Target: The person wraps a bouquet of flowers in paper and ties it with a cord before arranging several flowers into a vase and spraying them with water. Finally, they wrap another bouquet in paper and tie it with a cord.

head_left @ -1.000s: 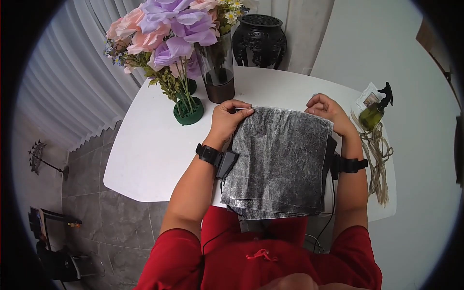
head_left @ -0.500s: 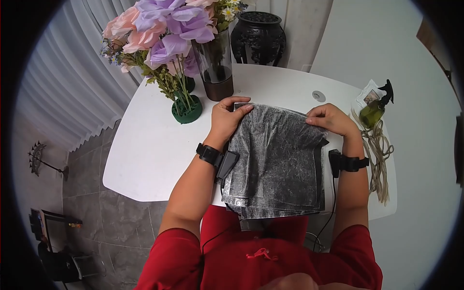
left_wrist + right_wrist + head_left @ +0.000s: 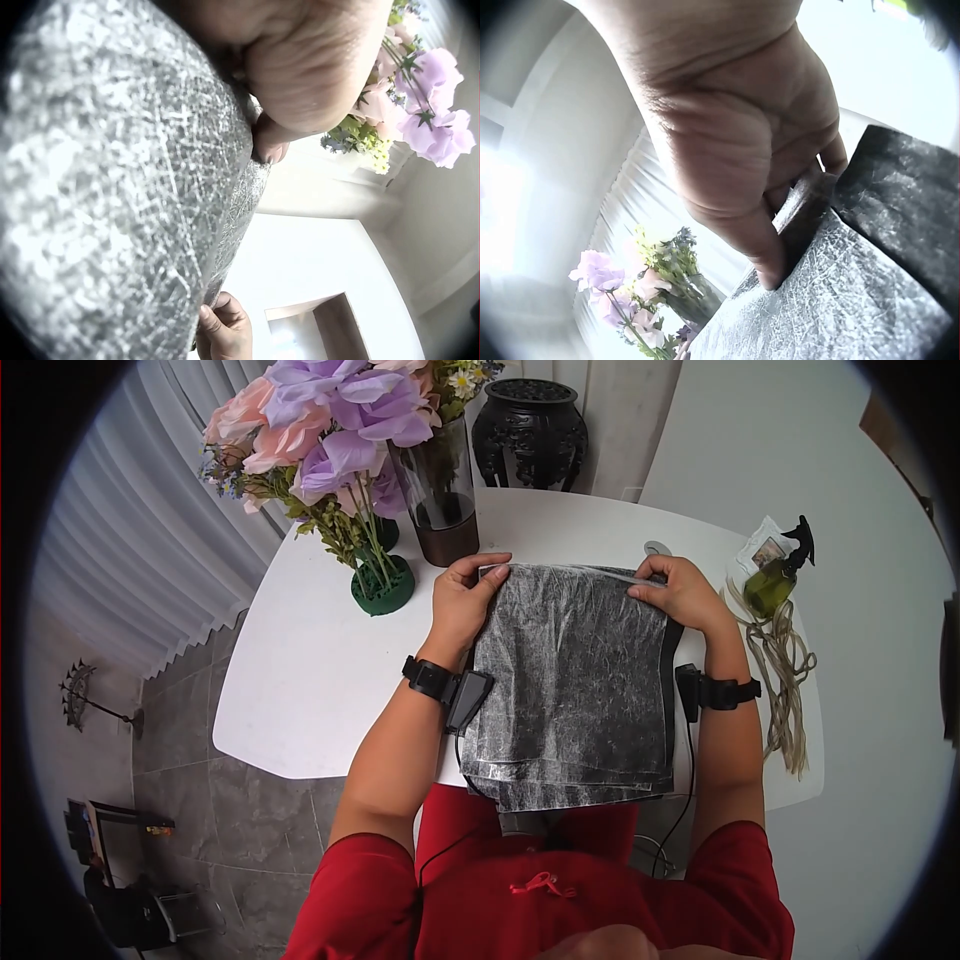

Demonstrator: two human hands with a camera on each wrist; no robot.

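A stack of dark grey sheets of fibrous paper (image 3: 575, 670) with silvery threads lies over the table's front edge and the lap. At its top left corner my left hand (image 3: 462, 600) pinches the sheet, thumb on the near face and forefinger along the edge. My right hand (image 3: 688, 598) pinches the top edge near the right corner, where a narrow strip is turned over. In the right wrist view, the thumb (image 3: 771, 262) presses the silvery face and the other fingers are mostly hidden. Another dark sheet (image 3: 900, 187) shows beside it.
Beyond the left hand stand artificial flowers (image 3: 345, 450) in green foam (image 3: 385, 588) and a glass vase (image 3: 440, 495). To the right are a green pump bottle (image 3: 770, 588), a white picture frame (image 3: 760, 545) and a bundle of cords (image 3: 785, 680). The table (image 3: 330, 690) is white.
My right hand has come from just off the sheet's upper right corner to pinch its top edge, and that edge is now folded there. The left hand keeps its pinch.
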